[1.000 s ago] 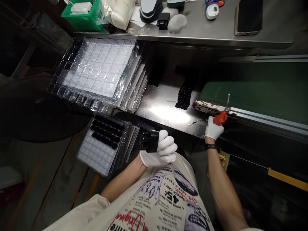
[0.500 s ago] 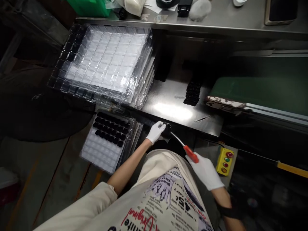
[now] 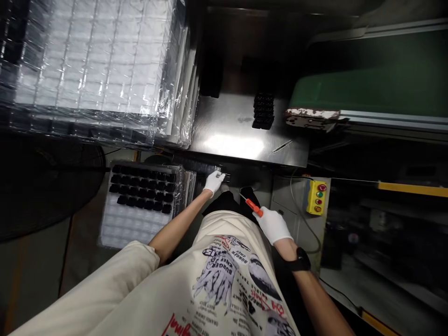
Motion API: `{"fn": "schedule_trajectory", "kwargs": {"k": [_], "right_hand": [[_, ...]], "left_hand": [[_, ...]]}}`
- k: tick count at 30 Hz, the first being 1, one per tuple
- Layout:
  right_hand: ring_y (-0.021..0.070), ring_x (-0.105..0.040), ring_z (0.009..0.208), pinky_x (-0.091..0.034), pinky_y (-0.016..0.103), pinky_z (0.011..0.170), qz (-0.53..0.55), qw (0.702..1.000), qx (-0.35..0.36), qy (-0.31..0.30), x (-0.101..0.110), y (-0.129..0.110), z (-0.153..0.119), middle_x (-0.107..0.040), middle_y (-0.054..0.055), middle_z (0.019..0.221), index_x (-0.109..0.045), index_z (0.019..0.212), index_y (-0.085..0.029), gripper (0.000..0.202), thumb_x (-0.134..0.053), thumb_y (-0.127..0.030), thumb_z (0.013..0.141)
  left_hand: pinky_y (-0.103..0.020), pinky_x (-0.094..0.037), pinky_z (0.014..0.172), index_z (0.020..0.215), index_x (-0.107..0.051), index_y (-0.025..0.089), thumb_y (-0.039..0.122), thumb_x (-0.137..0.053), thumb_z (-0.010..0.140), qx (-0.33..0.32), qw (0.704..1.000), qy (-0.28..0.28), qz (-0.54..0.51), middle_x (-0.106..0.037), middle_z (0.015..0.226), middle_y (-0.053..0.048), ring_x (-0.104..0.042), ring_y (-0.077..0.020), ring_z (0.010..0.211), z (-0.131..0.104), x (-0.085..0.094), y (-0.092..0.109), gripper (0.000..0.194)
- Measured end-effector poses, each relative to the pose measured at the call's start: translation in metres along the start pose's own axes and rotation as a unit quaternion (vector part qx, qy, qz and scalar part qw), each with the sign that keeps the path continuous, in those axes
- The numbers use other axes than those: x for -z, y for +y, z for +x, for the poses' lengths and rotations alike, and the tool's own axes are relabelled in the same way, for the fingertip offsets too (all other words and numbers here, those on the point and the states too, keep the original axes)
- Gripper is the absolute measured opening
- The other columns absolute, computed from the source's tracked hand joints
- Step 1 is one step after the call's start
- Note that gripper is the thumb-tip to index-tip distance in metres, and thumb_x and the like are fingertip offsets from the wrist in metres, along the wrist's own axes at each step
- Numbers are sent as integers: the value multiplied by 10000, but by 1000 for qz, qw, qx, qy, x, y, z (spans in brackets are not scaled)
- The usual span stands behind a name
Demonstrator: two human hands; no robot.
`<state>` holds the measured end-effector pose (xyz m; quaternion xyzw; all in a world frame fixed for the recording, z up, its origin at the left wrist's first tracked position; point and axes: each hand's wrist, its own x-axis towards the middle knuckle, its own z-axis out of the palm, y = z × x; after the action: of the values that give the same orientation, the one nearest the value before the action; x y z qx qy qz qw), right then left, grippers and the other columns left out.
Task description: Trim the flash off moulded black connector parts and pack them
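My left hand (image 3: 214,182), in a white glove, pinches a small black part (image 3: 226,177) just beyond the metal table's front edge. In my right hand (image 3: 275,225), also gloved, is a tool with a red handle (image 3: 254,207) and a thin metal shaft pointing up and left, apart from the black part. Left of my left hand lies a tray (image 3: 135,224) with several rows of black pieces in its upper half. On the metal table (image 3: 227,133) stands a column of black parts (image 3: 263,111), with a thin strip (image 3: 282,146) to its right.
A tall stack of plastic-wrapped trays (image 3: 105,60) fills the upper left. At the right are a green conveyor belt (image 3: 371,79) and a yellow button box (image 3: 316,198). A dark round fan (image 3: 45,186) stands at the left, and a cable hangs near the box.
The view has shifted, so the shelf at the top is gone and the wrapped trays look larger. The tool's tip has moved away from the black part, and my right hand is drawn back.
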<state>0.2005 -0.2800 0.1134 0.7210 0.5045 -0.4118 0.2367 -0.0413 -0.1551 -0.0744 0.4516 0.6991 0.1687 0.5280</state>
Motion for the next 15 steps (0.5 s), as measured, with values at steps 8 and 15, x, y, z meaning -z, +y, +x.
{"fn": "schedule_trajectory", "kwargs": {"k": [8,15], "right_hand": [[374,-794,1161,-536,375,905,26,999,-45,3,-3,-1,21,-821,208,1195,-770,1244,-184,402,-517,-474,1128],[307,-837,1098,-585,308,831,-131,991,24,-10,25,-2,21,-861,145,1122,-851,1122,-254,384,-520,-448,1109]], "left_hand": [[-378,-634,885,1105,-731,146,454,-684,1110,6,998,-29,62,-746,1039,-52,-726,-189,927,0,-22,-24,311],[-453,-639,1014,1216,-751,163,403,-739,1080,-4,998,-40,45,-751,1261,-99,-734,-236,1125,-5,-19,-17,276]]}}
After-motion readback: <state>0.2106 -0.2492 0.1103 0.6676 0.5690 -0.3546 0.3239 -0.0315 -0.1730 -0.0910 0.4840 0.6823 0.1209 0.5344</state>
